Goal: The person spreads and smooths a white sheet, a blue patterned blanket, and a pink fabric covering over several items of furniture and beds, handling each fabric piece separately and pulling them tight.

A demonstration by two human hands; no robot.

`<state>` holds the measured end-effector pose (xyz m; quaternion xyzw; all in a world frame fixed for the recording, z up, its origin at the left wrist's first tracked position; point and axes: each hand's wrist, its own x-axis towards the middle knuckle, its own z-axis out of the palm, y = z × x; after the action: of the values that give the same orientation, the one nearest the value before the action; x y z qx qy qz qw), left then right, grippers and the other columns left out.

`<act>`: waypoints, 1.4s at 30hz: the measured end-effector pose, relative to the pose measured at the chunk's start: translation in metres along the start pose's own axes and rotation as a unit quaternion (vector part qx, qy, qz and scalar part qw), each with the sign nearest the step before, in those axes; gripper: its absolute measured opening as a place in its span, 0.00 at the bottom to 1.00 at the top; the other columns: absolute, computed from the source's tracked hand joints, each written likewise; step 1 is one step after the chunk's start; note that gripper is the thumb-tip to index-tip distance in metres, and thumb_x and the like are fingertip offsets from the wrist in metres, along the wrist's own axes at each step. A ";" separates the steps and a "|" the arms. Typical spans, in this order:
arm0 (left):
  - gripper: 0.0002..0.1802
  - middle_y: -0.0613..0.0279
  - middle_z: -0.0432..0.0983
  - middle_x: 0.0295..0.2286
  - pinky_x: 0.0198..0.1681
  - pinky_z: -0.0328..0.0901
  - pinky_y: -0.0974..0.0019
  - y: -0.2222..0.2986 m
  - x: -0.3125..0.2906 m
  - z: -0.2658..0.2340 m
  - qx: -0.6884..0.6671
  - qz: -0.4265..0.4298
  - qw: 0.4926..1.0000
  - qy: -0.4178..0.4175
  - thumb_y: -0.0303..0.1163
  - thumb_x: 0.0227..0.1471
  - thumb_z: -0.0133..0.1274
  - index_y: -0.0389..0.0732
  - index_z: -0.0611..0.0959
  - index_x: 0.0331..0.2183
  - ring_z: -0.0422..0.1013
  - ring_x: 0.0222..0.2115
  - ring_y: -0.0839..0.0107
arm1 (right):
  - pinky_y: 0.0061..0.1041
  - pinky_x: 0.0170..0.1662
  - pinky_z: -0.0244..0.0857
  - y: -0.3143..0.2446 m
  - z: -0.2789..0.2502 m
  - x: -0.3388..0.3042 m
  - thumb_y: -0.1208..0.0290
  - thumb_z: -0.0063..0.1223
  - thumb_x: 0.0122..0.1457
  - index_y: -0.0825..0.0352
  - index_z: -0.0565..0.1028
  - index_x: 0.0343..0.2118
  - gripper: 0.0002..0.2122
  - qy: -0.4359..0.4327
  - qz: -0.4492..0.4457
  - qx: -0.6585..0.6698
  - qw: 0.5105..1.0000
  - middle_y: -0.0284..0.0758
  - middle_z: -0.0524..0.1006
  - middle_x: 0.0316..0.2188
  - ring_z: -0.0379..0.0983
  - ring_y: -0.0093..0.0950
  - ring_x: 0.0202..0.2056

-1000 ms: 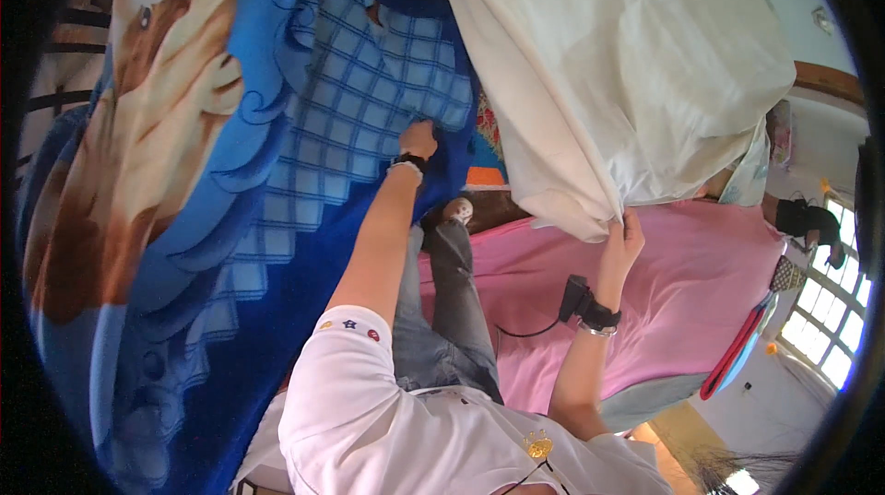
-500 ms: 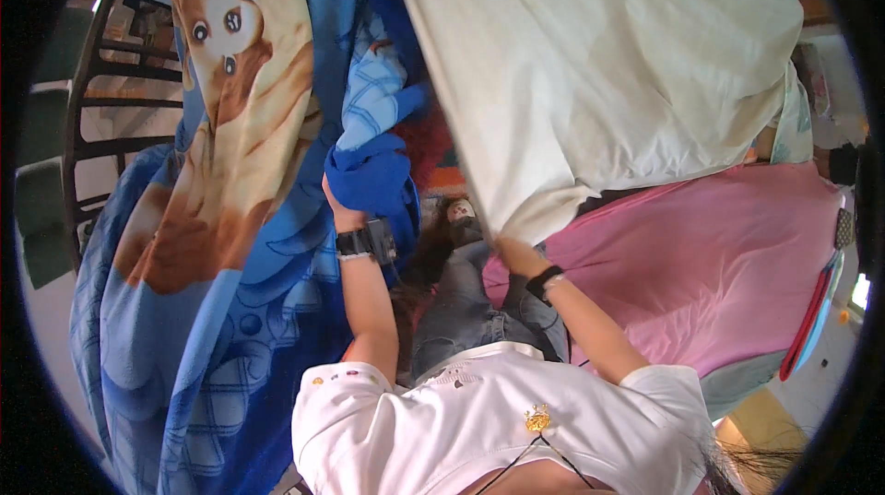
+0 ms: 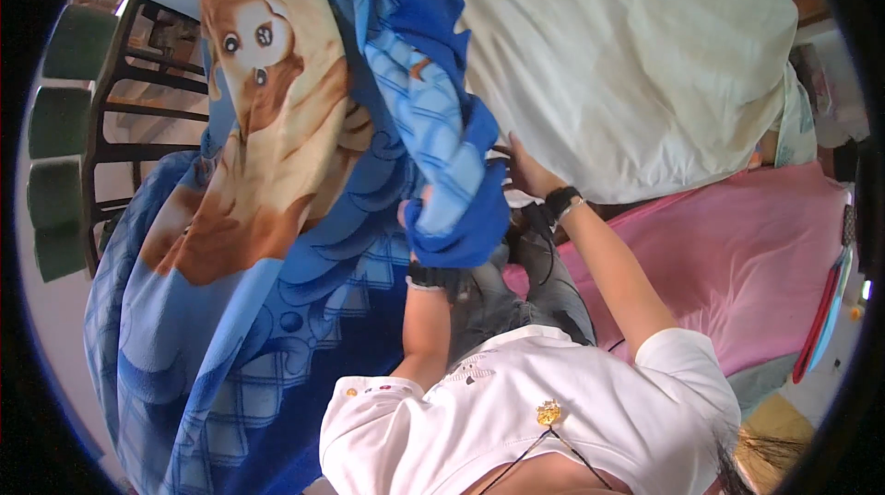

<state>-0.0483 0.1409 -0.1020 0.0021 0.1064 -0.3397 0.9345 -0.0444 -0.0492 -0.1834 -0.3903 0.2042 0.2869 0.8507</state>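
Observation:
A large blue fleece blanket [image 3: 304, 320] with a brown and cream cartoon dog print hangs down on the left. My left hand [image 3: 413, 211] is closed on its bunched edge, and folds of cloth cover most of the fingers. To the right of that bundle, my right hand [image 3: 527, 169] has its fingers apart, pointing at the blanket. It is beside the near edge of a cream sheet [image 3: 636, 62] spread over a raised surface. Whether the right fingertips touch the blanket is hard to see.
A pink cloth [image 3: 701, 265] covers a lower surface at the right. A dark slatted frame [image 3: 103, 126] with green panels [image 3: 60, 131] stands at the far left. Red and light-blue cloth edges [image 3: 820, 320] show at the right rim. My legs [image 3: 544, 283] are below the hands.
My right hand has let go of the cream sheet's corner and moved up toward the blanket. My left hand has carried the bunched blanket edge to the right. The sheet corner has dropped.

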 end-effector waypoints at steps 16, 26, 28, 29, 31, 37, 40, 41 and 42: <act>0.09 0.70 0.58 0.16 0.21 0.51 0.82 -0.027 0.005 0.045 0.451 -0.059 0.890 -0.025 0.34 0.35 0.36 0.37 0.64 0.17 0.55 0.18 0.83 | 0.21 0.41 0.52 -0.147 0.016 0.079 0.51 0.46 0.38 0.69 0.61 0.39 0.28 0.053 0.014 -0.118 0.992 0.38 0.64 0.37 0.61 0.29 0.37; 0.13 0.71 0.63 0.24 0.26 0.54 0.81 -0.065 0.057 -0.087 0.510 -0.040 0.826 0.236 0.30 0.38 0.35 0.39 0.69 0.30 0.58 0.22 0.83 | 0.20 0.37 0.55 -0.281 -0.035 0.022 0.69 0.48 0.40 0.70 0.61 0.37 0.20 0.147 -0.530 -0.463 0.695 0.39 0.66 0.32 0.62 0.27 0.33; 0.15 0.65 0.66 0.25 0.29 0.56 0.76 -0.081 0.063 -0.119 0.541 -0.008 0.795 0.275 0.31 0.37 0.37 0.38 0.70 0.31 0.62 0.24 0.77 | 0.22 0.37 0.55 -0.272 -0.085 0.016 0.65 0.48 0.40 0.68 0.61 0.39 0.21 0.174 -0.401 -0.593 0.676 0.41 0.66 0.33 0.63 0.31 0.34; 0.15 0.61 0.67 0.26 0.30 0.57 0.74 -0.086 0.064 -0.136 0.660 -0.028 0.683 0.311 0.32 0.37 0.37 0.37 0.70 0.31 0.63 0.27 0.73 | 0.24 0.37 0.55 -0.270 -0.124 0.019 0.63 0.47 0.40 0.67 0.60 0.39 0.22 0.128 -0.276 -0.694 0.652 0.42 0.65 0.34 0.63 0.33 0.35; 0.15 0.58 0.68 0.26 0.31 0.57 0.72 -0.086 0.057 -0.168 0.765 -0.083 0.525 0.363 0.33 0.37 0.39 0.35 0.70 0.30 0.63 0.28 0.69 | 0.28 0.39 0.54 -0.286 -0.167 0.013 0.60 0.45 0.40 0.68 0.59 0.40 0.24 -0.002 -0.025 -0.842 0.539 0.44 0.64 0.35 0.62 0.36 0.36; 0.13 0.59 0.67 0.24 0.29 0.58 0.74 -0.099 0.004 -0.159 0.520 0.090 0.669 0.523 0.31 0.41 0.38 0.33 0.69 0.29 0.63 0.26 0.72 | 0.27 0.44 0.49 -0.357 -0.167 0.093 0.57 0.43 0.41 0.70 0.55 0.42 0.27 0.135 -0.241 -0.765 0.582 0.45 0.61 0.39 0.56 0.35 0.42; 0.13 0.58 0.68 0.23 0.24 0.58 0.74 -0.113 -0.019 -0.142 0.561 0.073 0.565 0.600 0.33 0.41 0.38 0.35 0.70 0.29 0.64 0.23 0.73 | 0.27 0.42 0.51 -0.410 -0.112 0.150 0.56 0.44 0.41 0.72 0.56 0.41 0.28 0.092 -0.370 -0.635 0.672 0.45 0.61 0.38 0.58 0.35 0.40; 0.12 0.58 0.68 0.22 0.23 0.58 0.74 -0.126 -0.043 -0.165 0.592 0.123 0.530 0.595 0.32 0.40 0.38 0.35 0.70 0.28 0.63 0.20 0.72 | 0.27 0.42 0.52 -0.421 -0.096 0.174 0.55 0.44 0.40 0.73 0.56 0.41 0.29 0.088 -0.395 -0.610 0.681 0.45 0.62 0.37 0.58 0.36 0.40; 0.12 0.60 0.67 0.19 0.21 0.57 0.75 -0.136 -0.063 -0.182 0.587 0.126 0.523 0.605 0.32 0.40 0.39 0.35 0.71 0.27 0.62 0.18 0.75 | 0.27 0.41 0.53 -0.431 -0.084 0.200 0.54 0.44 0.40 0.74 0.57 0.39 0.29 0.113 -0.411 -0.627 0.652 0.46 0.62 0.36 0.59 0.36 0.39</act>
<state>-0.2180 0.0899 -0.2577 0.7684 0.4216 -0.1207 0.4662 0.3745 -0.2781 -0.1130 -0.9043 -0.1104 -0.0786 0.4049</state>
